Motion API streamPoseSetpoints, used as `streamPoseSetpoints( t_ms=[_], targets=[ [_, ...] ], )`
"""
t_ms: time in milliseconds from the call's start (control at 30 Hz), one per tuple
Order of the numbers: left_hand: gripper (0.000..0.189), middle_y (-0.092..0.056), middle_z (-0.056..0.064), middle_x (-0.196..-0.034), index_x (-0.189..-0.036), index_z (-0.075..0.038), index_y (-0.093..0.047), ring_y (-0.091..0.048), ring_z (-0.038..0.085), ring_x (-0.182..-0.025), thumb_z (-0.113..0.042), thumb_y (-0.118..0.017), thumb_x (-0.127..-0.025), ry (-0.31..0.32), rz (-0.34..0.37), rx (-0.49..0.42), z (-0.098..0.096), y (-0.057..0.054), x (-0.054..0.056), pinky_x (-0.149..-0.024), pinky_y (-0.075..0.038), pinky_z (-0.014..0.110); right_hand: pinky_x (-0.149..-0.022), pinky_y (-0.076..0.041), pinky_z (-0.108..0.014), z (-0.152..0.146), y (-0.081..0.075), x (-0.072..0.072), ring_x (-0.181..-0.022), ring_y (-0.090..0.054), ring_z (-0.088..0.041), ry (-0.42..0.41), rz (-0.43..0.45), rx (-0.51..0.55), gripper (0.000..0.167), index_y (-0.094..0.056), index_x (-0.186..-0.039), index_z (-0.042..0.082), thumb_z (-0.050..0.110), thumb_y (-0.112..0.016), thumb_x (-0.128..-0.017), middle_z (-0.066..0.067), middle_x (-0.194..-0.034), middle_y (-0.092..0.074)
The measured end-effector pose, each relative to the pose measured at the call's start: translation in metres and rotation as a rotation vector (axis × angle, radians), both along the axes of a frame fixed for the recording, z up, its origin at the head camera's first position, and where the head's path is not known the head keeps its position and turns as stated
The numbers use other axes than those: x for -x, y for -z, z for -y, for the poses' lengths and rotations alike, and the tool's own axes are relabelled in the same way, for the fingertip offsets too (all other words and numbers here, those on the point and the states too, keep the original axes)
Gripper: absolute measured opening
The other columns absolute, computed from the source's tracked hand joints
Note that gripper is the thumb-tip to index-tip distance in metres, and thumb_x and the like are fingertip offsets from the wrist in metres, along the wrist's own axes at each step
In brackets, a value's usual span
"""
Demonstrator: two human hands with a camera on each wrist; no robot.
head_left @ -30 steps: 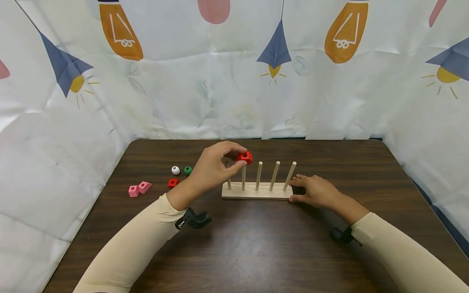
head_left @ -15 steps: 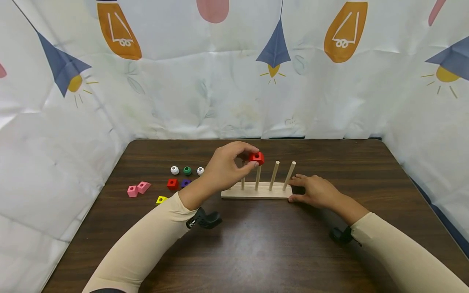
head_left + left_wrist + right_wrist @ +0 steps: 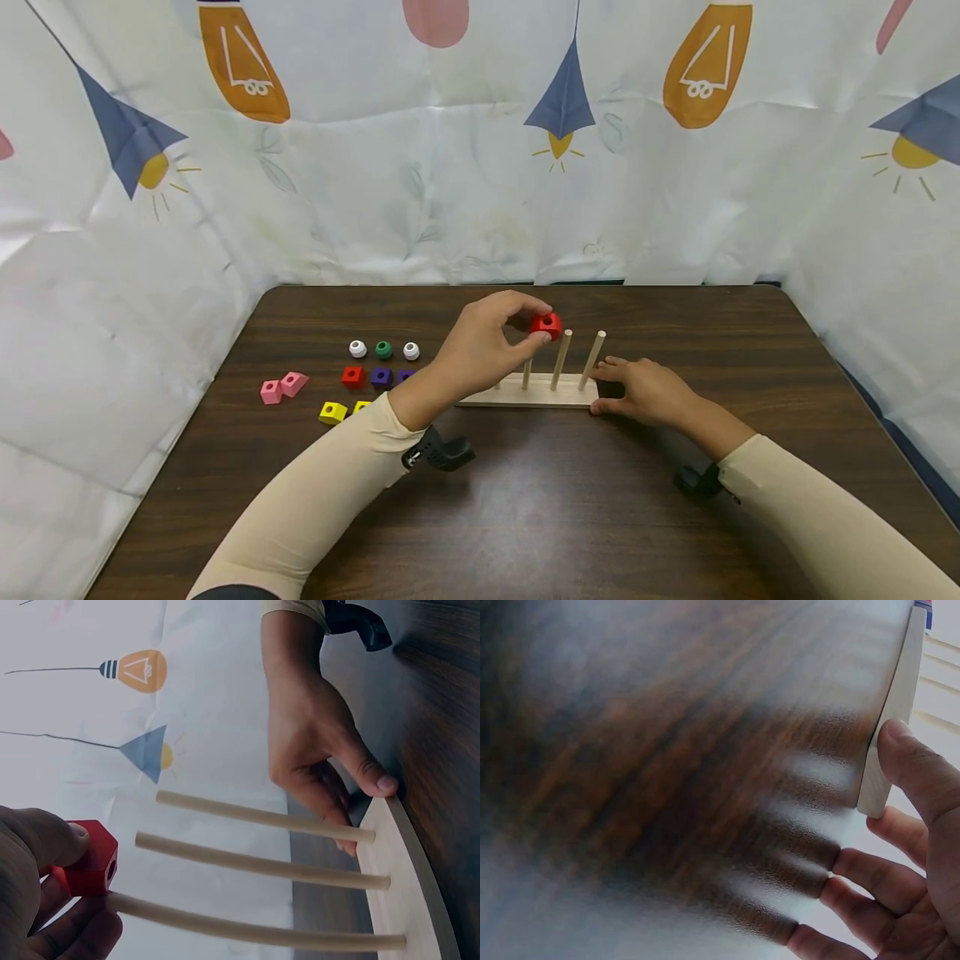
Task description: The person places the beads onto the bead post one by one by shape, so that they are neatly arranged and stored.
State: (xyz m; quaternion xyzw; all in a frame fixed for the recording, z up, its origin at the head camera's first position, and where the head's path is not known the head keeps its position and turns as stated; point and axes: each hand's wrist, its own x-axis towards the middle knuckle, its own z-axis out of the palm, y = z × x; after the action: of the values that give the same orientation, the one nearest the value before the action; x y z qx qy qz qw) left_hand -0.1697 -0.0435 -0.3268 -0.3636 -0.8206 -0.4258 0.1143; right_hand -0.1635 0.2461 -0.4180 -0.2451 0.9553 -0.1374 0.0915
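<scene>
A red bead (image 3: 547,325), angular and with a hole, is pinched between the thumb and fingers of my left hand (image 3: 486,343). The wooden peg rack (image 3: 536,398) stands upright below it, its several pegs bare where they show; the left hand and forearm hide its left end. In the left wrist view the bead (image 3: 91,859) is up by the tip of one peg (image 3: 247,931). My right hand (image 3: 648,392) grips the rack's right end. Seen from the right wrist, the thumb lies on the front edge of the base (image 3: 904,682), with a fingertip at its end.
Left of the rack lie pink blocks (image 3: 282,387), another red one (image 3: 353,377), purple ones (image 3: 382,378) and yellow ones (image 3: 332,413). Behind them sit two white beads (image 3: 357,349) and a green bead (image 3: 383,350). A patterned cloth (image 3: 480,200) hangs behind the brown table (image 3: 517,517).
My left hand has carried the red bead to the right along the tops of the pegs, uncovering beads and blocks on the left. The right hand and the rack have stayed put.
</scene>
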Motion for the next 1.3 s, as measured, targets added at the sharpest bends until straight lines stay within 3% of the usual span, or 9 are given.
streamPoseSetpoints(
  t_ms=[233, 500, 833, 1100, 1300],
  targets=[
    [0.027, -0.07, 0.001, -0.109, -0.117, -0.006, -0.072, -0.064, 0.009, -0.093, -0.01, -0.079, -0.091, 0.009, 0.03, 0.006, -0.01, -0.001, 0.001, -0.081, -0.056, 0.028, -0.09, -0.052, -0.063, 0.0, 0.0, 0.001, -0.111, -0.066, -0.045, 0.006, 0.007, -0.001, 0.066, -0.064, -0.141, 0.01, 0.051, -0.074, -0.091, -0.027, -0.144, -0.053],
    [0.028, -0.069, 0.0, -0.108, -0.118, -0.007, -0.072, -0.063, 0.008, -0.092, -0.01, -0.079, -0.091, -0.014, 0.011, 0.024, -0.021, -0.004, 0.0, -0.079, -0.052, 0.019, -0.09, -0.051, -0.063, 0.0, 0.0, 0.001, -0.114, -0.065, -0.045, 0.008, 0.012, 0.0, 0.067, -0.063, -0.142, 0.01, 0.052, -0.074, -0.091, -0.026, -0.145, -0.053],
    [0.026, -0.07, -0.001, -0.107, -0.117, -0.008, -0.071, -0.063, 0.008, -0.094, -0.012, -0.078, -0.092, -0.006, 0.01, 0.0, -0.034, -0.004, -0.001, -0.082, -0.051, 0.02, -0.09, -0.05, -0.066, 0.0, -0.001, 0.001, -0.113, -0.065, -0.045, 0.005, 0.01, -0.002, 0.066, -0.064, -0.141, 0.011, 0.052, -0.074, -0.091, -0.026, -0.145, -0.054],
    [0.026, -0.069, 0.0, -0.107, -0.119, -0.007, -0.07, -0.064, 0.009, -0.095, -0.01, -0.076, -0.093, 0.02, 0.06, -0.022, -0.048, -0.001, -0.002, -0.083, -0.054, 0.023, -0.088, -0.052, -0.064, -0.002, 0.0, 0.001, -0.101, -0.071, -0.039, -0.013, 0.008, 0.027, 0.065, -0.064, -0.141, 0.01, 0.051, -0.074, -0.091, -0.027, -0.145, -0.053],
    [0.026, -0.068, -0.001, -0.108, -0.119, -0.008, -0.07, -0.062, 0.006, -0.092, -0.013, -0.075, -0.094, -0.018, 0.057, 0.001, -0.055, 0.0, -0.003, -0.081, -0.05, 0.016, -0.084, -0.055, -0.061, -0.003, 0.0, 0.001, -0.095, -0.073, -0.035, -0.01, 0.012, 0.029, 0.065, -0.064, -0.14, 0.01, 0.05, -0.075, -0.091, -0.027, -0.145, -0.053]
  ],
)
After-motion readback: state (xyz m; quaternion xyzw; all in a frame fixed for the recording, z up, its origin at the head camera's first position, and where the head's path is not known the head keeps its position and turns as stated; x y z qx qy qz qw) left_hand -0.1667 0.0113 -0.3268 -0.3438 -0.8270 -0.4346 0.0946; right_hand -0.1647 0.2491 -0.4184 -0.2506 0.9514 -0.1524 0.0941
